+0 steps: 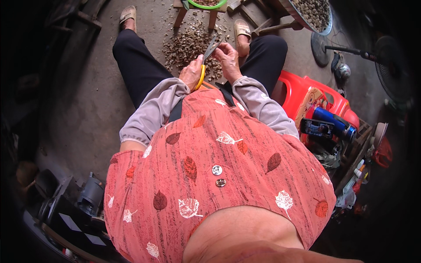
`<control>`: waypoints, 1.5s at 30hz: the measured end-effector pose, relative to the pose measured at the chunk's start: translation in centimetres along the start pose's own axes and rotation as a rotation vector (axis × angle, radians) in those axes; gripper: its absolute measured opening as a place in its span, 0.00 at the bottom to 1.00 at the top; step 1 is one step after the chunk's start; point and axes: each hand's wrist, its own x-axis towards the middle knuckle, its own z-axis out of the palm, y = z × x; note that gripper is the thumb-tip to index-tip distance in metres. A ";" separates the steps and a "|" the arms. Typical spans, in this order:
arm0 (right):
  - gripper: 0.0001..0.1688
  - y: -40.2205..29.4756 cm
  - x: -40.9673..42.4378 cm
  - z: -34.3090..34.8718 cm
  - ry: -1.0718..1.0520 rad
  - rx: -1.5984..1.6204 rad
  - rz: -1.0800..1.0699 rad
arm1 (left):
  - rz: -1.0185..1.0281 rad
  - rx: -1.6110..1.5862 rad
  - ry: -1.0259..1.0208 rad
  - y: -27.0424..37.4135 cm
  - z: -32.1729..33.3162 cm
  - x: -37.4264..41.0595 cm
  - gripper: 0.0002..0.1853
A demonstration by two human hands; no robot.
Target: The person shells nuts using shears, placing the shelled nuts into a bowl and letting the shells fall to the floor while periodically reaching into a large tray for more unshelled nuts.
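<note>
In my left hand (190,74) is a pair of scissors with yellow handles (201,78). Its metal blades (210,50) point forward and stand apart. My right hand (229,61) has its thumb and fingers pinched beside the blades on a small pale piece (216,47), perhaps a nut or seed; the fingers partly hide it. Beneath both hands, a heap of brown shell pieces (181,49) covers the floor between my feet. Ahead, a bright green basin (219,4) of reddish kernels rests on a small wooden stool (213,19).
Front right, a wide basin (324,31) of brown unshelled nuts or seeds sits above wooden legs. A pedestal fan (348,50) lies across the right side. Nearer are a red plastic seat (289,90), a blue bottle (327,118) and a phone (316,128). Wooden furniture (88,19) stands front left.
</note>
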 end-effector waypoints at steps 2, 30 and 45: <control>0.08 0.1 0.1 0.1 0.003 0.019 0.003 | -0.017 0.014 -0.012 0.4 -0.3 0.0 0.22; 0.10 -0.2 0.0 0.3 -0.078 -0.032 0.062 | 0.020 0.027 -0.017 -1.1 0.3 -0.3 0.23; 0.06 0.3 0.2 -0.7 -0.107 -0.053 0.057 | -0.016 0.062 -0.082 -0.9 0.1 -0.4 0.23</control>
